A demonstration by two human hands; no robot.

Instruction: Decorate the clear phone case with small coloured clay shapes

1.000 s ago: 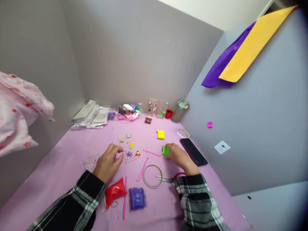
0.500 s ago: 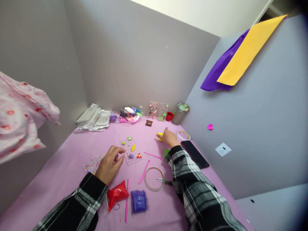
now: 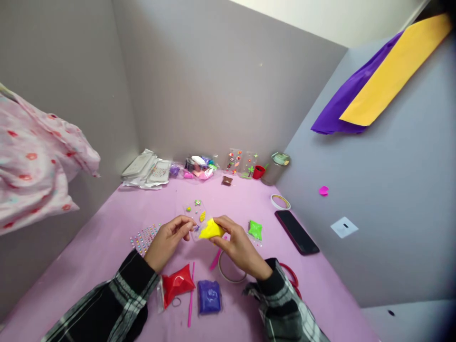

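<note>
Above the clear phone case (image 3: pixel 190 210), the right hand (image 3: pixel 239 248) grips a lump of yellow clay (image 3: pixel 211 230), holding it off the pink bench (image 3: pixel 107 232) (the left hand (image 3: pixel 167 242) curls just beside it, its hold unclear).

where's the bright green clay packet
In the head view, the bright green clay packet lies on the pink tabletop, just right of the right hand and left of the black smartphone.
</note>
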